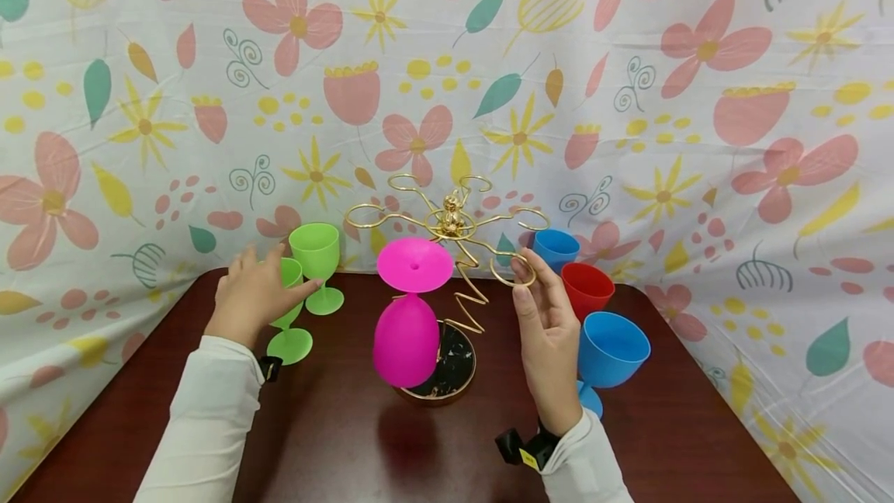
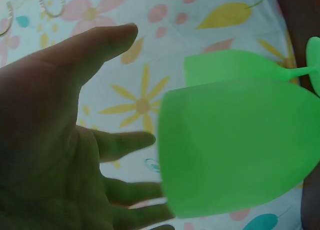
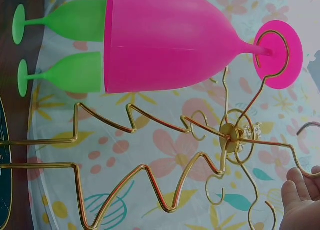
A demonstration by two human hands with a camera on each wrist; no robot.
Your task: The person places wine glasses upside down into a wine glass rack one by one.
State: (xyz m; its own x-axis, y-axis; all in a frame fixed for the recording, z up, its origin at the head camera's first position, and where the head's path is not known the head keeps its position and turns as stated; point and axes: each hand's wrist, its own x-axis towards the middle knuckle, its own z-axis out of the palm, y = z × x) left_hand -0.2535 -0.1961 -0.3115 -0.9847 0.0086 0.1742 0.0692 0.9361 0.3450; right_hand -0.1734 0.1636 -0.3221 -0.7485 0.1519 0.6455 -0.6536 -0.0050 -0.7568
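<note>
A gold wire goblet rack (image 1: 452, 217) with looped arms stands mid-table on a round black base (image 1: 455, 367). From its front arm a pink goblet (image 1: 407, 340) hangs upside down by its foot. My right hand (image 1: 550, 336) pinches the loop of the front right arm between thumb and fingertips. On the left, my left hand (image 1: 250, 293) spreads its fingers and thumb about the bowl of the nearer green goblet (image 2: 235, 150). The thumb is apart from that bowl in the left wrist view. A second green goblet (image 1: 314, 245) stands upright just behind.
To the right of the rack stand a blue goblet (image 1: 609, 349) in front, a red one (image 1: 587, 289) behind it and another blue one (image 1: 556, 247) at the back. A flower-patterned cloth (image 1: 419, 60) hangs behind the dark wooden table (image 1: 335, 441).
</note>
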